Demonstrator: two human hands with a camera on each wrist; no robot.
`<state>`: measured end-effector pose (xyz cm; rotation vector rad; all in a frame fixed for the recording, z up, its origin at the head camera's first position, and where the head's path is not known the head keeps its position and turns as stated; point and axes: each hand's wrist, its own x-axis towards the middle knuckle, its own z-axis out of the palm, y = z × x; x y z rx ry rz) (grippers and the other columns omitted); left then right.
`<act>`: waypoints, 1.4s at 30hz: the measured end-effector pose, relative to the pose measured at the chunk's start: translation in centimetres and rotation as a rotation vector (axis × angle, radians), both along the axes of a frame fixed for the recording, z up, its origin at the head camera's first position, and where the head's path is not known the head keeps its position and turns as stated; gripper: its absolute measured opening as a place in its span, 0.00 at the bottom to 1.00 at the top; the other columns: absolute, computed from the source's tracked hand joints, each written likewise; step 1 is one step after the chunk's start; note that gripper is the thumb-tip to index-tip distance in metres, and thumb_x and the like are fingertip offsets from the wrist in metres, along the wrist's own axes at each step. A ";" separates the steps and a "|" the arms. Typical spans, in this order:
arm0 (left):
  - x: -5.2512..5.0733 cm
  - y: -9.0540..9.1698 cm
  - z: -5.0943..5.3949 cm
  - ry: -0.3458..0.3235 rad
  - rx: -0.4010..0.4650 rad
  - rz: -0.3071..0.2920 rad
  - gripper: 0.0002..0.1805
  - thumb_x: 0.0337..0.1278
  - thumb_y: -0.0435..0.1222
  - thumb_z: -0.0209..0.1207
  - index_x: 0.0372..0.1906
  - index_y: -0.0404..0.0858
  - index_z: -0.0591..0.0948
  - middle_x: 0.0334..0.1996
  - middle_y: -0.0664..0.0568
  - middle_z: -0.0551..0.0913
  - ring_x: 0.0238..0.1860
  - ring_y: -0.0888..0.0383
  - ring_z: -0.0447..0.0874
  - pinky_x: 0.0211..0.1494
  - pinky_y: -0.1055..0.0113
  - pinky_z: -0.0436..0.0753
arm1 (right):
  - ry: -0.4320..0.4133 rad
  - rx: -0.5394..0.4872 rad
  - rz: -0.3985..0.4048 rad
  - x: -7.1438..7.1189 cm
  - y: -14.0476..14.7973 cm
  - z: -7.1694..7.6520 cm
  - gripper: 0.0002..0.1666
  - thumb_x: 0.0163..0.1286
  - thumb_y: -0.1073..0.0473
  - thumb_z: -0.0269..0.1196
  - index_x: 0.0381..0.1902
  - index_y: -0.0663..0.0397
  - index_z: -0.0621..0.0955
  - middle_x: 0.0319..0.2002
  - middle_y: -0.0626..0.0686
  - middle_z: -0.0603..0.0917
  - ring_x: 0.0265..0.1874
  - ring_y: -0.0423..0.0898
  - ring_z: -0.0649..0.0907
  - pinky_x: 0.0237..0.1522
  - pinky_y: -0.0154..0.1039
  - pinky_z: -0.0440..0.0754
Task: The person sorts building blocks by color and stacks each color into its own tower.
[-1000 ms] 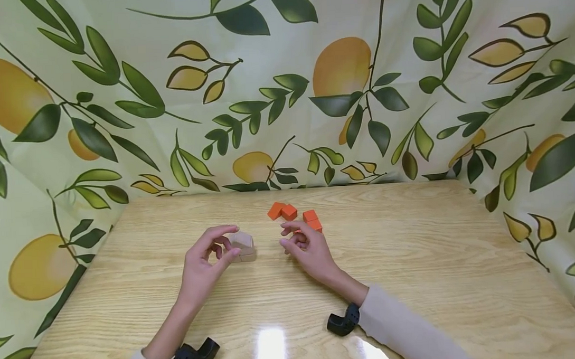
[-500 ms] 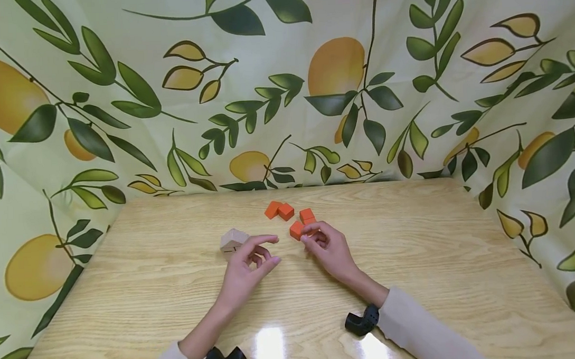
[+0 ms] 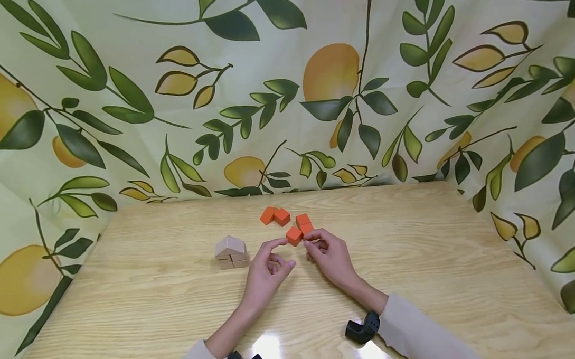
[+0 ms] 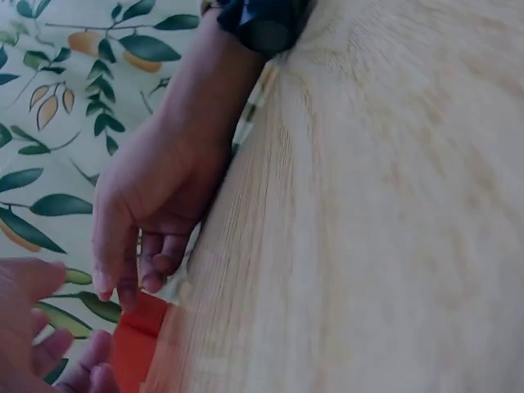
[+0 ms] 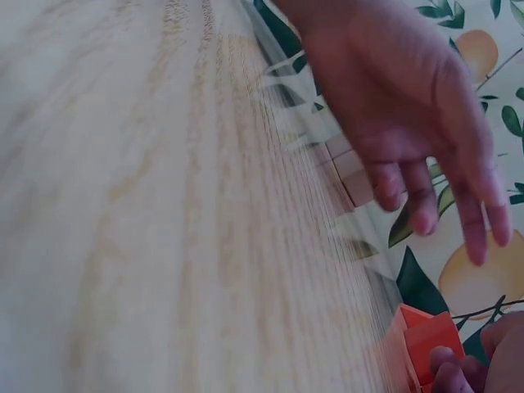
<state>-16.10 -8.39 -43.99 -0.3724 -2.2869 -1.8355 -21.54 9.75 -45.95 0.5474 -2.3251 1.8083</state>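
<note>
In the head view, my left hand hovers over the table with thumb and forefinger apart and nothing between them. My right hand is beside three orange blocks, its fingertips at the nearest ones; whether they touch is unclear. These are a front block, a block behind it and a block partly covered by the right fingers. To the left of my left hand stands a small house-shaped stack of pale wooden blocks, with a peaked top. The right wrist view shows orange blocks by the right fingers.
Two more orange blocks, a tilted one and a cube-like one, lie together farther back. The wooden table ends at a fruit-patterned cloth. Black wrist cameras sit on both wrists.
My left hand has left the pale stack and moved right towards the orange blocks. The right hand has shifted right to the orange group. The view has shifted slightly.
</note>
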 end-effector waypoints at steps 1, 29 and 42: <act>-0.1 0.0 -0.2 0.009 -0.018 0.002 0.27 0.53 0.30 0.67 0.60 0.39 0.74 0.52 0.46 0.75 0.29 0.56 0.73 0.26 0.72 0.69 | 0.003 -0.003 -0.011 -0.1 0.0 -0.2 0.09 0.67 0.63 0.63 0.43 0.61 0.81 0.23 0.57 0.83 0.21 0.53 0.82 0.24 0.32 0.76; -1.9 0.6 -1.6 -0.017 -0.079 0.157 0.35 0.53 0.29 0.66 0.66 0.35 0.66 0.62 0.45 0.67 0.33 0.56 0.78 0.28 0.72 0.73 | -0.064 0.003 -0.035 1.6 -0.2 3.1 0.12 0.69 0.70 0.58 0.49 0.71 0.77 0.39 0.67 0.83 0.26 0.61 0.83 0.25 0.35 0.79; -2.7 1.1 -1.4 -0.100 -0.046 0.168 0.34 0.52 0.28 0.67 0.65 0.34 0.67 0.60 0.45 0.69 0.35 0.56 0.80 0.34 0.71 0.76 | -0.076 0.022 -0.004 1.6 -0.4 3.2 0.15 0.68 0.70 0.59 0.51 0.71 0.77 0.44 0.68 0.81 0.28 0.60 0.83 0.27 0.36 0.79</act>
